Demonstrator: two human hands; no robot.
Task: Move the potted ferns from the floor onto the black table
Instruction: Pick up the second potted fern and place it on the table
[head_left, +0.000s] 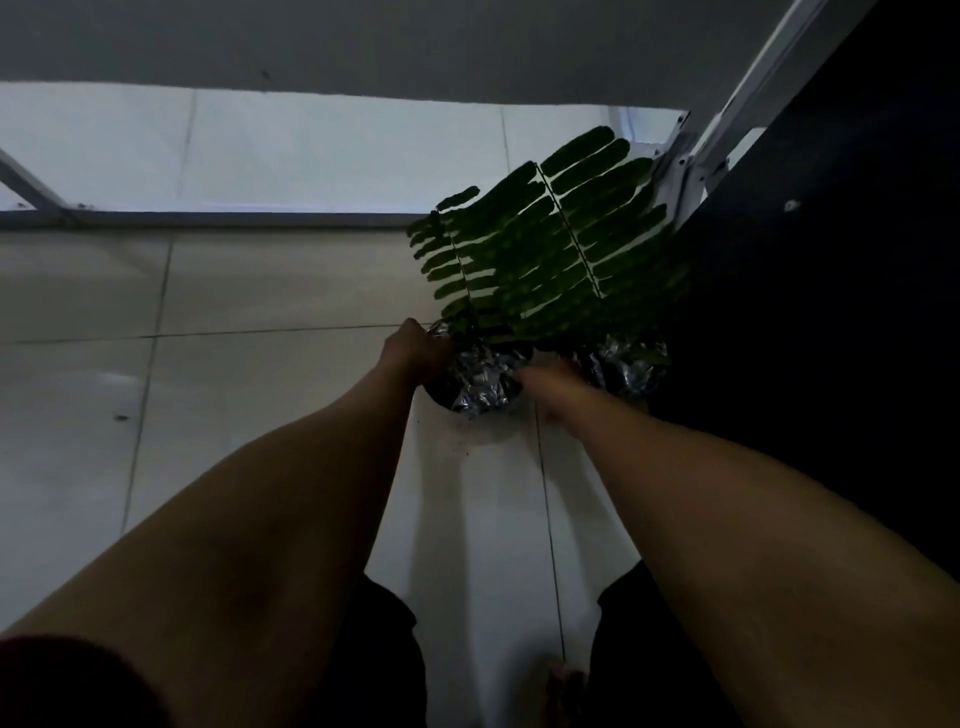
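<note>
Two potted ferns stand on the tiled floor, each in a dark pot with crinkled silver foil at the top. The nearer pot (480, 382) sits between my hands, its green fronds (514, 249) leaning away from me. My left hand (415, 345) grips its left rim. My right hand (550, 387) is blurred and rests against its right side. The second pot (626, 366) stands just to the right, beside the black table (831, 260), whose dark top fills the right side of the view.
The table's white metal leg (691, 161) rises right behind the ferns. A grey ledge or frame bar (208, 221) crosses the floor further back, with another white bar at far left. My legs and a foot (566, 686) show at the bottom.
</note>
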